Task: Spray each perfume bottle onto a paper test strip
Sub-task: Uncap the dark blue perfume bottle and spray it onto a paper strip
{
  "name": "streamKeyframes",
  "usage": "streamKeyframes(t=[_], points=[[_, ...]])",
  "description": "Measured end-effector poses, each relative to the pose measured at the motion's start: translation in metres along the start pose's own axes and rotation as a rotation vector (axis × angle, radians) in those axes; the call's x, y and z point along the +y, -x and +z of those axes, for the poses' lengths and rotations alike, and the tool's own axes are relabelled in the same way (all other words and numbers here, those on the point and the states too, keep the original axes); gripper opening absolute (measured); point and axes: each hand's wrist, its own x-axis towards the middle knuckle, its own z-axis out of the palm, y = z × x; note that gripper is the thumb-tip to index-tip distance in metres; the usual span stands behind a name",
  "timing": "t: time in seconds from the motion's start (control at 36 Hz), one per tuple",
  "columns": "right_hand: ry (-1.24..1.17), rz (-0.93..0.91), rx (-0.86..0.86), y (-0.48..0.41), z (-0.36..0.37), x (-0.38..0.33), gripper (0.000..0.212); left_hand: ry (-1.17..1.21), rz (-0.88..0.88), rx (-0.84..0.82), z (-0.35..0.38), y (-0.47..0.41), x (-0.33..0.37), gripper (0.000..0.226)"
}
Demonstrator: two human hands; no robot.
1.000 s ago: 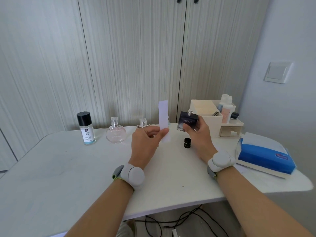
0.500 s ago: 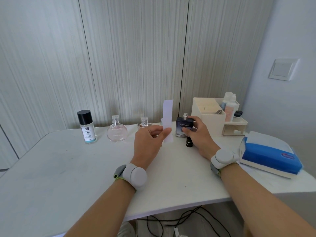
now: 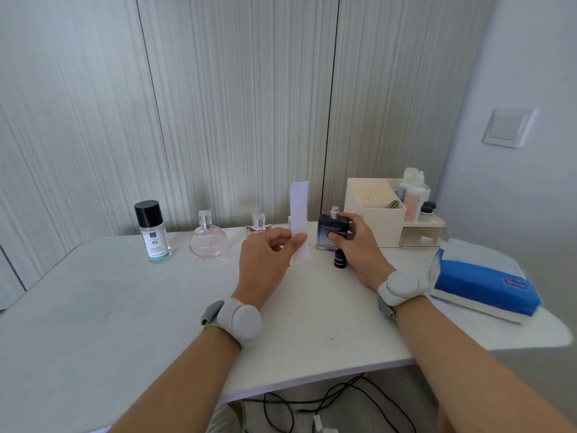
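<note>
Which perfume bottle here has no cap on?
The dark blue bottle held by the right hand: bare silver sprayer, black cap standing before it. The pink bottle and its neighbours wear caps.

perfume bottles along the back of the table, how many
4: black-capped clear bottle far left, round pink bottle beside it, small clear bottle behind the left hand, dark blue bottle gripped by the right hand. Another may hide behind the paper strip.

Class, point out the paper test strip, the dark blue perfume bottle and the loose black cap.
paper test strip [image 3: 299, 207], head view, upper half.
dark blue perfume bottle [image 3: 331, 228], head view, front label.
black cap [image 3: 340, 259], head view, its side.
</note>
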Motion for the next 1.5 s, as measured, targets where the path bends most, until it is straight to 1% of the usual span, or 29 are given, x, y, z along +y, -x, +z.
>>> streamKeyframes(t=[0.22,0.53,0.64,0.69,0.81,1.0,1.22,1.39,1.5], points=[[-0.013,-0.037,0.019,0.006,-0.002,0.000,0.050,-0.004,0.010,-0.007,-0.001,-0.001,-0.001,0.018],[-0.025,0.011,0.085,0.028,-0.008,-0.006,0.065,-0.007,0.023,0.002,-0.002,-0.002,-0.001,0.016],[0.016,-0.032,0.139,0.044,-0.009,-0.009,0.076,-0.005,0.033,-0.007,-0.002,-0.001,-0.001,0.015],[0.077,-0.074,0.167,0.051,-0.009,-0.010,0.078,-0.008,0.037,-0.012,-0.001,-0.001,0.000,0.015],[0.217,-0.132,0.183,0.057,-0.009,-0.013,0.067,-0.017,0.050,-0.008,-0.001,-0.002,-0.001,0.014],[0.281,-0.130,0.171,0.057,-0.007,-0.013,0.055,-0.016,0.039,-0.004,-0.001,-0.004,-0.002,0.015],[0.281,-0.106,0.164,0.056,-0.008,-0.010,0.042,-0.011,0.048,-0.011,-0.001,-0.002,-0.001,0.013],[0.290,-0.101,0.152,0.055,-0.007,-0.009,0.038,-0.014,0.037,-0.016,-0.002,-0.002,-0.002,0.013],[0.259,-0.185,0.193,0.057,-0.007,-0.017,0.035,-0.014,0.039,-0.010,-0.001,-0.002,-0.001,0.013]])
